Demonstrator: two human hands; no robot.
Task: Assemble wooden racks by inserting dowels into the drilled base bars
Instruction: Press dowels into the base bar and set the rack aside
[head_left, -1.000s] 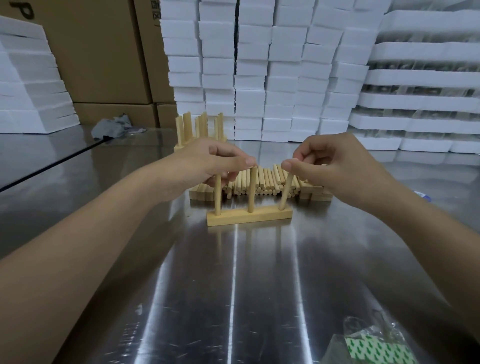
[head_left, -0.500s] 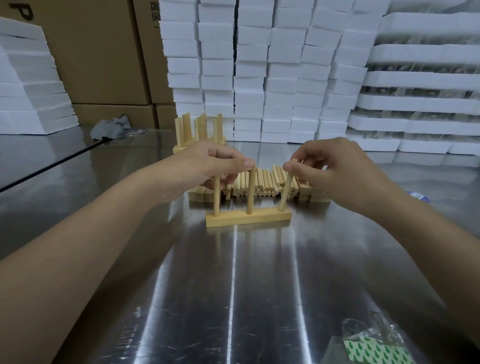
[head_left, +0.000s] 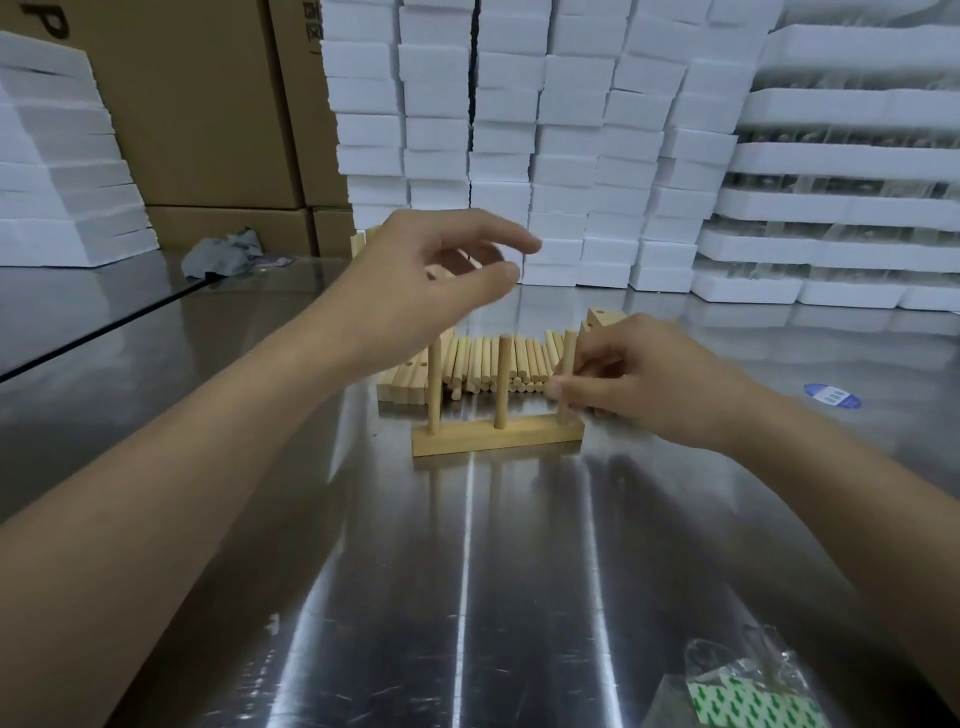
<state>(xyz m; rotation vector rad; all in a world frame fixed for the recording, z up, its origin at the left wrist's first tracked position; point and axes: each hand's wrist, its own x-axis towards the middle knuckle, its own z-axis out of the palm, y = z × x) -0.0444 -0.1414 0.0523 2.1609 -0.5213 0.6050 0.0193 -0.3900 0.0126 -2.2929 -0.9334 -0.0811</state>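
Observation:
A wooden base bar (head_left: 498, 441) lies on the steel table with three dowels standing in it: a left dowel (head_left: 434, 389), a middle dowel (head_left: 503, 382) and a right dowel (head_left: 569, 364). My right hand (head_left: 654, 384) pinches the right dowel low down, near the bar. My left hand (head_left: 431, 291) hovers above the left dowel, blurred, fingers loosely spread and holding nothing. Behind the rack lies a row of loose dowels (head_left: 488, 364) with spare base bars (head_left: 402, 382) at its left end.
A finished rack (head_left: 363, 241) stands further back, mostly hidden by my left hand. White foam boxes (head_left: 519, 130) and cardboard cartons (head_left: 208, 104) line the far edge. A grey rag (head_left: 221, 257) lies at back left, a plastic bag with green-white pads (head_left: 748, 696) near right.
My left hand let go of the left dowel and rose above it. My right hand slid down from the top of the right dowel to its lower part.

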